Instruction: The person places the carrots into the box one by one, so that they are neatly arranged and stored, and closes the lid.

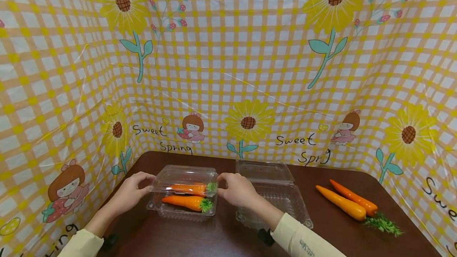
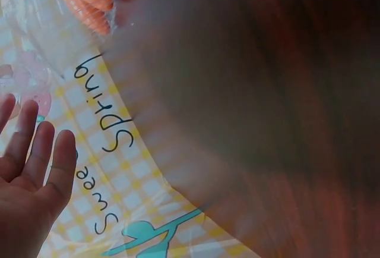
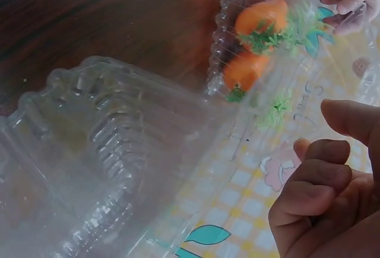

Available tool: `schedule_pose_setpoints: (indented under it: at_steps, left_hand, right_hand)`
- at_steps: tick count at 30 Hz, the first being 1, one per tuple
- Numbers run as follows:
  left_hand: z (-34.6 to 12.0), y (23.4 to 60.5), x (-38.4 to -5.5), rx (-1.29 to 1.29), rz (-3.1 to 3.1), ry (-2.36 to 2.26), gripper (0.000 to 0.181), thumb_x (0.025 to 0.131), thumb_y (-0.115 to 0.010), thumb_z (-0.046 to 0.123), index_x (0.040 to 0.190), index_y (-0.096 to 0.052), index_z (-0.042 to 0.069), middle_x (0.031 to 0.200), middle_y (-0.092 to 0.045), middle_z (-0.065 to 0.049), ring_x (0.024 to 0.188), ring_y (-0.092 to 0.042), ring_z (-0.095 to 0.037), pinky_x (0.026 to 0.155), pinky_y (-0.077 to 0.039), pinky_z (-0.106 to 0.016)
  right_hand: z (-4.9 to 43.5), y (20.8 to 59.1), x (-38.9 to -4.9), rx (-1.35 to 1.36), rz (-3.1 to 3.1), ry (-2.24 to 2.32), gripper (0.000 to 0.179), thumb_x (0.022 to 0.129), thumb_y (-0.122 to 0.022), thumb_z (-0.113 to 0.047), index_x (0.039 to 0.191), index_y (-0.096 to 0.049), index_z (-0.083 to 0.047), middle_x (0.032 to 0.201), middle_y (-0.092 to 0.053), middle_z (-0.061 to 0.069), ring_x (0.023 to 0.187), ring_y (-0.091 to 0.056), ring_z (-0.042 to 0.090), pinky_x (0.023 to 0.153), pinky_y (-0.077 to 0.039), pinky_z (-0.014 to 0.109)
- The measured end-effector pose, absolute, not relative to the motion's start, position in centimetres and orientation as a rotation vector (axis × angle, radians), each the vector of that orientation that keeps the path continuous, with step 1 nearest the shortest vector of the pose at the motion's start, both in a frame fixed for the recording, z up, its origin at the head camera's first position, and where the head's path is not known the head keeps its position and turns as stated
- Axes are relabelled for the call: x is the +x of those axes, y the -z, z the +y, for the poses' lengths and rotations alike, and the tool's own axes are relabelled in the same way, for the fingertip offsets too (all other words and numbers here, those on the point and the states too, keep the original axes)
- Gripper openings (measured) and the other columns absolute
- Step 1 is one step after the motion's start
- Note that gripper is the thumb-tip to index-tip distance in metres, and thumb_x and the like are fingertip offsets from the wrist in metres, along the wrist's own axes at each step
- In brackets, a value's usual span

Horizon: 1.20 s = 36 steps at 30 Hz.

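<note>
A clear plastic clamshell box (image 1: 187,216) stands on the left of the table with two orange carrots (image 1: 182,201) inside, their green tops to the right. Its clear lid (image 1: 191,174) is tilted over them, partly lowered. At the lid's left edge, my left hand (image 1: 133,191) pinches it between thumb and fingers. My right hand (image 1: 237,190) holds the opposite edge, its fingers curled in the right wrist view. The left wrist view shows my left fingers (image 2: 59,163) fairly straight, with the thumb out of sight.
A second clamshell box (image 1: 289,199) stands with its lid (image 1: 264,171) raised, partly behind my right forearm. Farther right lie a yellow-orange carrot (image 1: 340,202) and a redder carrot (image 1: 357,199) with leafy green tops. A checked, sunflower-printed cloth (image 1: 250,78) walls the brown table (image 1: 214,241).
</note>
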State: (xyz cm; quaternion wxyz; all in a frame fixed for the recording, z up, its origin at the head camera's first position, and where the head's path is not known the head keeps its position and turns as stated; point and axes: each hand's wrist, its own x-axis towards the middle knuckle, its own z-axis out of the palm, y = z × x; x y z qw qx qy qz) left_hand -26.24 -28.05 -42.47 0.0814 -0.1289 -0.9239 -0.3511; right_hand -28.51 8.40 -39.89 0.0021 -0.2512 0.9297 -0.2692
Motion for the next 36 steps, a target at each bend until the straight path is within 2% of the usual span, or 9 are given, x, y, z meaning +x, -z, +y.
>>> schedule_pose_setpoints:
  at_steps: [4, 9, 11, 19, 23, 26, 28, 32, 36]
  left_hand:
    - [-28.1, 43.0, -25.9, -0.394, -2.774, 1.043, 0.035, 0.097, -0.067, 0.018, 0.131, -0.064, 0.007, 0.131, -0.062, -0.012, 0.127, -0.053, -0.041, 0.097, -0.047, -0.058]
    - [-28.2, 43.7, -25.6, -0.381, -2.792, 1.041, 0.037, 0.096, -0.068, 0.014, 0.132, -0.063, 0.009, 0.131, -0.062, -0.01, 0.128, -0.054, -0.038, 0.1, -0.046, -0.059]
    - [-28.2, 43.9, -25.4, -0.378, -2.799, 1.041, 0.037, 0.096, -0.068, 0.011, 0.132, -0.063, 0.009, 0.131, -0.063, -0.009, 0.128, -0.054, -0.038, 0.101, -0.045, -0.059]
    - [-28.2, 44.5, -24.6, -0.375, -2.813, 1.119, 0.035, 0.098, -0.062, 0.005, 0.132, -0.063, 0.011, 0.133, -0.062, -0.008, 0.129, -0.054, -0.037, 0.1, -0.046, -0.058]
    - [-28.4, 44.5, -24.2, -0.362, -2.813, 1.142, 0.032, 0.099, -0.06, 0.008, 0.13, -0.064, 0.013, 0.134, -0.062, -0.007, 0.129, -0.055, -0.036, 0.098, -0.047, -0.058]
    - [-28.4, 44.5, -23.9, -0.342, -2.807, 1.17, 0.029, 0.1, -0.06, 0.011, 0.128, -0.065, 0.014, 0.132, -0.063, -0.006, 0.129, -0.055, -0.037, 0.096, -0.048, -0.057]
    - [-28.3, 44.6, -23.7, -0.323, -2.803, 1.194, 0.027, 0.1, -0.062, 0.015, 0.126, -0.066, 0.015, 0.131, -0.064, -0.006, 0.129, -0.055, -0.038, 0.095, -0.049, -0.056]
    - [-28.1, 44.5, -23.5, -0.249, -2.817, 1.234, 0.025, 0.098, -0.066, 0.028, 0.119, -0.068, 0.016, 0.125, -0.067, -0.005, 0.122, -0.059, -0.033, 0.089, -0.052, -0.047]
    - [-27.8, 44.4, -23.5, -0.126, -2.859, 1.256, 0.028, 0.095, -0.07, 0.033, 0.113, -0.066, 0.012, 0.116, -0.068, -0.005, 0.107, -0.062, -0.024, 0.08, -0.05, -0.038]
  right_hand:
    - [8.2, 40.2, -27.9, -0.801, 2.96, 0.726, 0.037, 0.094, -0.071, -0.026, 0.127, -0.067, -0.01, 0.064, -0.058, -0.005, 0.046, -0.042, 0.01, 0.047, -0.033, 0.028]
    - [8.2, 40.4, -27.5, -0.804, 2.977, 0.659, 0.04, 0.092, -0.073, -0.027, 0.128, -0.067, -0.011, 0.081, -0.069, 0.0, 0.051, -0.05, 0.011, 0.05, -0.04, 0.03]
    - [8.2, 40.6, -27.4, -0.799, 2.98, 0.651, 0.04, 0.092, -0.073, -0.027, 0.128, -0.067, -0.011, 0.082, -0.07, 0.001, 0.049, -0.048, 0.011, 0.048, -0.038, 0.03]
    - [8.3, 41.2, -27.0, -0.814, 2.943, 0.684, 0.036, 0.095, -0.067, -0.025, 0.128, -0.068, -0.011, 0.056, -0.051, -0.006, 0.04, -0.026, 0.009, 0.041, -0.021, 0.026]
    - [8.3, 41.3, -26.8, -0.796, 2.952, 0.676, 0.039, 0.094, -0.069, -0.034, 0.127, -0.068, -0.012, 0.069, -0.065, -0.001, 0.044, -0.041, 0.01, 0.043, -0.03, 0.028]
    - [8.3, 41.2, -26.6, -0.765, 2.973, 0.657, 0.044, 0.091, -0.072, -0.041, 0.125, -0.069, -0.012, 0.095, -0.075, 0.005, 0.06, -0.06, 0.017, 0.051, -0.042, 0.032]
    - [8.3, 41.2, -26.4, -0.734, 2.987, 0.657, 0.045, 0.09, -0.073, -0.043, 0.122, -0.071, -0.012, 0.105, -0.075, 0.009, 0.069, -0.065, 0.02, 0.055, -0.047, 0.034]
    - [8.1, 41.3, -26.1, -0.662, 2.999, 0.699, 0.042, 0.088, -0.075, -0.043, 0.111, -0.075, -0.008, 0.099, -0.075, 0.009, 0.07, -0.067, 0.023, 0.057, -0.05, 0.038]
    - [8.1, 41.4, -25.9, -0.617, 2.941, 0.769, 0.035, 0.088, -0.074, -0.04, 0.094, -0.078, -0.006, 0.08, -0.073, 0.002, 0.06, -0.061, 0.017, 0.053, -0.047, 0.035]
